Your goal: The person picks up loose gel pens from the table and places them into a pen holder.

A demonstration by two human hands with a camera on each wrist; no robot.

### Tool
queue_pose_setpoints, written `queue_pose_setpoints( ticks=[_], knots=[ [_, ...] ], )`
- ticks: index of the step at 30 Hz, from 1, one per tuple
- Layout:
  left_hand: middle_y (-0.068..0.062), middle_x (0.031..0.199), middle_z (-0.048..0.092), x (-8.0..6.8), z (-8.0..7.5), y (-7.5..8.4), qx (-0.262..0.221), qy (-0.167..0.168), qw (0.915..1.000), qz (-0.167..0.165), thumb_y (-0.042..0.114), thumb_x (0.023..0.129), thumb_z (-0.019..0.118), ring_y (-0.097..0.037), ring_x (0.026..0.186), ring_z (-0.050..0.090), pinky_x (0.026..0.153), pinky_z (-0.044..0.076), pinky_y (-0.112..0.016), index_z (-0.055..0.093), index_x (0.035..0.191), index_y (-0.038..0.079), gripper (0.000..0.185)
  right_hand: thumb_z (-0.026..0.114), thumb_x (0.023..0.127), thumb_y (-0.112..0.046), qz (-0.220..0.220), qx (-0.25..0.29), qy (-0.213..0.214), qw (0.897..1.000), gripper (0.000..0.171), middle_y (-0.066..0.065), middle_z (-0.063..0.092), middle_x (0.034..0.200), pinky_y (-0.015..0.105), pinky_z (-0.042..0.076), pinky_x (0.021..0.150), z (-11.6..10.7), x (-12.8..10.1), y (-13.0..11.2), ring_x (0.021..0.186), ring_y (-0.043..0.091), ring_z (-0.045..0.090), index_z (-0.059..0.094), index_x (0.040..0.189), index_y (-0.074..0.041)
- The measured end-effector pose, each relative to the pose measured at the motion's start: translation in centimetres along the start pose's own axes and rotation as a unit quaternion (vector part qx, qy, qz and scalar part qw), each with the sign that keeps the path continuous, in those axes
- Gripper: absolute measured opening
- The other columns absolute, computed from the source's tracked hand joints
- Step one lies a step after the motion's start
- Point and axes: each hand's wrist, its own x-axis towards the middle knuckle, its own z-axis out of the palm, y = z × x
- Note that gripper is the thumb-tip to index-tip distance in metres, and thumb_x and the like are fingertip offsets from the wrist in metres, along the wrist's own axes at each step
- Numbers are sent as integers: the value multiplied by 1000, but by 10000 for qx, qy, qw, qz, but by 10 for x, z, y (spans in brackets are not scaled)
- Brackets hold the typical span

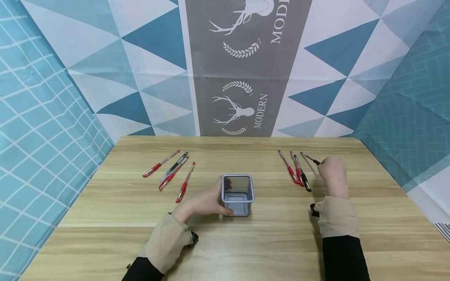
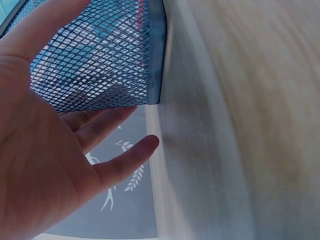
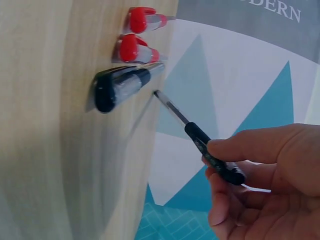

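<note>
A grey metal mesh pen holder [image 1: 240, 208], square and upright with its top facing up, stands mid-table. My left hand [image 1: 205, 201] grips it from the left, thumb across the near side and fingers behind; inside, only its bottom shows. At the right, my right hand [image 1: 332, 175] pinches a black gel pen [image 3: 199, 136] by its capped end between thumb and fingers. The pen slants, its far end down close to the wood. Beside it lie a black pen [image 3: 120, 90] and two red pens, the nearer red pen [image 3: 134, 49] right alongside the black one.
Left of the holder lie several pens: a red pen [image 1: 161, 164] farthest left, a dark pen with a teal end [image 1: 174, 166] against another red pen [image 1: 174, 173], and a red pen [image 1: 185, 182] nearest the holder. Patterned cloth [image 1: 233, 70] hangs behind the wooden table [image 1: 246, 249].
</note>
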Motion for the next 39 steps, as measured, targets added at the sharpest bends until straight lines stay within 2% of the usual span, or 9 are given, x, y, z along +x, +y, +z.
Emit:
queue_pose_setpoints(
  ticks=[4, 7, 9, 12, 16, 19, 24, 29, 39],
  knots=[
    [-13, 127, 46, 1, -1, 0, 128, -8, 9999, -29, 21, 67, 80, -24, 119, 45, 104, 33, -40, 20, 134, 3, 91, 37, 72, 4, -70, 174, 491, 9986, 33, -5, 19, 43, 22, 15, 42, -2, 1, -4, 45, 10, 15, 28, 45, -14],
    [-12, 128, 46, 2, -1, 1, 173, -24, 9998, -61, 21, 67, 79, -24, 120, 44, 104, 32, -39, 19, 134, 4, 92, 36, 72, 6, -163, 196, 892, 9957, 33, -5, 19, 42, 23, 16, 42, -3, 1, -7, 44, 11, 15, 29, 46, -13],
    [-11, 128, 45, 2, -2, 1, 186, -34, 9998, -91, 21, 67, 79, -23, 121, 44, 105, 32, -38, 19, 135, 5, 92, 37, 73, 6, -244, 201, 1183, 9925, 30, -1, 25, 43, 25, 18, 43, -5, 2, -9, 45, 14, 19, 36, 47, -7],
    [-11, 128, 45, 2, -2, 2, 166, -47, 9998, -79, 21, 67, 79, -23, 121, 44, 105, 32, -38, 19, 135, 6, 92, 40, 76, 5, -359, 258, 1605, 9860, 23, 13, 44, 51, 30, 29, 44, -7, 2, -12, 47, 23, 36, 52, 56, 4],
    [-11, 128, 45, 3, -2, 1, 127, -48, 9999, -57, 20, 68, 79, -23, 121, 43, 105, 31, -38, 18, 135, 6, 92, 44, 81, -1, -367, 434, 1964, 9789, 22, 22, 56, 65, 37, 37, 48, -10, 2, -17, 56, 33, 49, 56, 64, 5],
    [-12, 128, 44, 2, -1, 1, 166, -13, 9999, -45, 21, 68, 79, -24, 121, 43, 104, 32, -39, 18, 135, 5, 92, 47, 86, -7, -297, 579, 2092, 9757, 24, 23, 57, 67, 42, 40, 51, -13, 0, -22, 60, 37, 51, 58, 69, 5],
    [-11, 128, 45, 2, 0, 0, 165, -43, 9998, -85, 23, 69, 78, -23, 120, 43, 103, 33, -39, 17, 136, 4, 93, 51, 91, -18, -209, 984, 2189, 9706, 27, 25, 59, 84, 50, 43, 66, -20, -6, -34, 78, 42, 54, 62, 88, 6],
    [-9, 127, 45, 3, 0, 1, 71, -24, 9999, -71, 22, 68, 79, -21, 120, 43, 104, 32, -38, 18, 136, 5, 92, 53, 92, -18, -550, 1586, 2574, 9516, 26, 25, 61, 91, 49, 41, 79, -22, -12, -48, 82, 40, 58, 62, 95, 6],
    [-15, 129, 42, -1, 1, 1, 72, -3, 9999, -147, 22, 68, 79, -26, 121, 42, 104, 33, -41, 17, 135, 3, 94, 52, 92, -20, -749, 2575, 2629, 9268, 35, 19, 62, 101, 41, 51, 78, -21, -36, -81, 89, 30, 62, 51, 123, -2]
  ],
)
